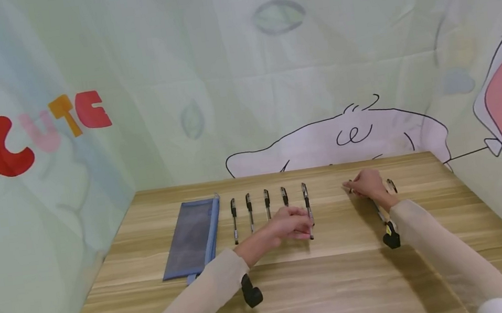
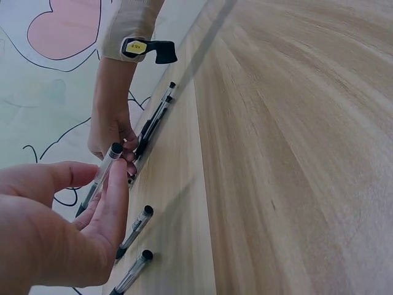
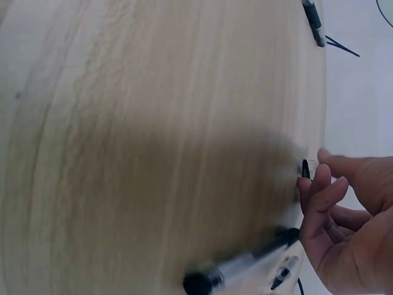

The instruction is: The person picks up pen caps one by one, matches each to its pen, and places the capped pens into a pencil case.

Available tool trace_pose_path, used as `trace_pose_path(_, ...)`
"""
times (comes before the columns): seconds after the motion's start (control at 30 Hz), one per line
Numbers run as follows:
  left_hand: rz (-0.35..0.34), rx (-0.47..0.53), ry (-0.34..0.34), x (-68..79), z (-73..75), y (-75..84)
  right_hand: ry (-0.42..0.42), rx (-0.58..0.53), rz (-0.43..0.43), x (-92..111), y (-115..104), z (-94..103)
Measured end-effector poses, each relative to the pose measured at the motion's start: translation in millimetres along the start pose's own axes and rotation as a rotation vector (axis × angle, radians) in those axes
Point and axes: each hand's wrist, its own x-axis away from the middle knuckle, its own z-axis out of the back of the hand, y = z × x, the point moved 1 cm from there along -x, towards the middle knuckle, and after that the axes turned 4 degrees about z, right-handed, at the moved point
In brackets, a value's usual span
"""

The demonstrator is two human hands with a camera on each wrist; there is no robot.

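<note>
My left hand [image 1: 294, 222] pinches a black-capped gel pen [image 2: 105, 169] near its barrel end, thumb on one side and fingers on the other. That pen is the rightmost of a row of several similar pens [image 1: 249, 210] lying roughly parallel. Farther right, my right hand [image 1: 366, 183] is low at the table's back, fingers bent. Its thumb and fingertips pinch a small black-and-clear piece [image 3: 305, 169]; whether this is a cap or a pen's end is unclear. Beside and partly under that hand lie two more pens, one showing its barrel [image 3: 242, 265], the other its cap [image 1: 392, 185].
A blue mesh zip pouch [image 1: 190, 238] lies flat left of the pen row. The wooden table [image 1: 298, 298] ends at a printed cloth backdrop [image 1: 172, 135]. Black camera mounts [image 1: 252, 293] hang from both wrists.
</note>
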Motion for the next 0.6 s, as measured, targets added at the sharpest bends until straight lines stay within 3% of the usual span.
trace_pose_path(0.17, 0.0, 0.001, -0.01, -2.2, -2.9, -0.9, 0.058, -0.064, -0.048, 0.1, -3.3, -6.1)
trace_pose_path(0.33, 0.005, 0.01, 0.003, -3.6, -5.6, 0.3, 0.049, -0.198, -0.041, 2.9, -6.0, -5.5)
trace_pose_path(0.43, 0.006, 0.017, 0.003, -3.3, -6.4, 1.2, -0.004, -0.343, -0.074, 4.5, -10.5, -4.6)
trace_pose_path(0.6, -0.005, 0.029, 0.011, -3.8, -6.8, 0.9, -0.144, -0.765, -0.195, 7.6, -28.5, -3.5)
